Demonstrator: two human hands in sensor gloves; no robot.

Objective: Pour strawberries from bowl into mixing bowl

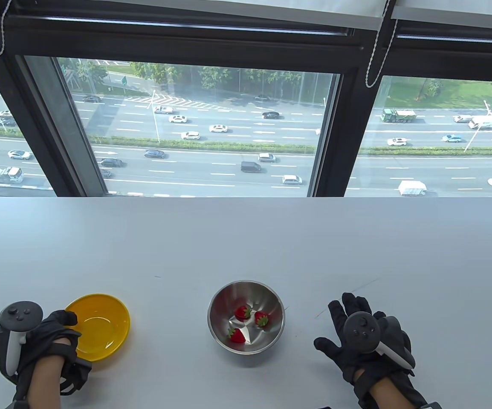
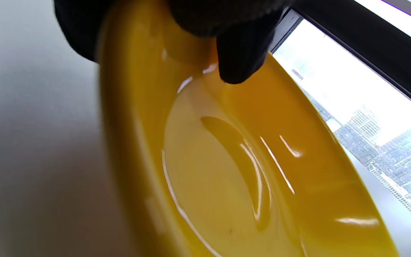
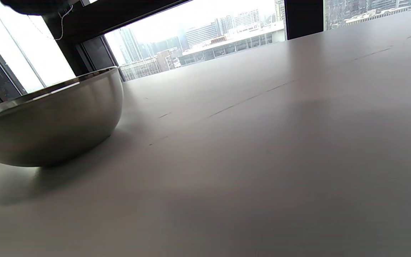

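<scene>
A yellow bowl (image 1: 101, 326) sits on the table at the front left; no strawberries show in it. My left hand (image 1: 58, 330) grips its near-left rim, with a fingertip (image 2: 239, 66) inside the bowl (image 2: 227, 171) in the left wrist view. A steel mixing bowl (image 1: 246, 316) stands at the front middle with three red strawberries (image 1: 242, 313) in it. My right hand (image 1: 348, 324) lies flat and open on the table to the right of the mixing bowl, apart from it. The mixing bowl's side (image 3: 48, 121) shows in the right wrist view.
The grey table (image 1: 246, 238) runs back to a large window (image 1: 195, 128) along its far edge. Thin scratch lines mark the table near my right hand.
</scene>
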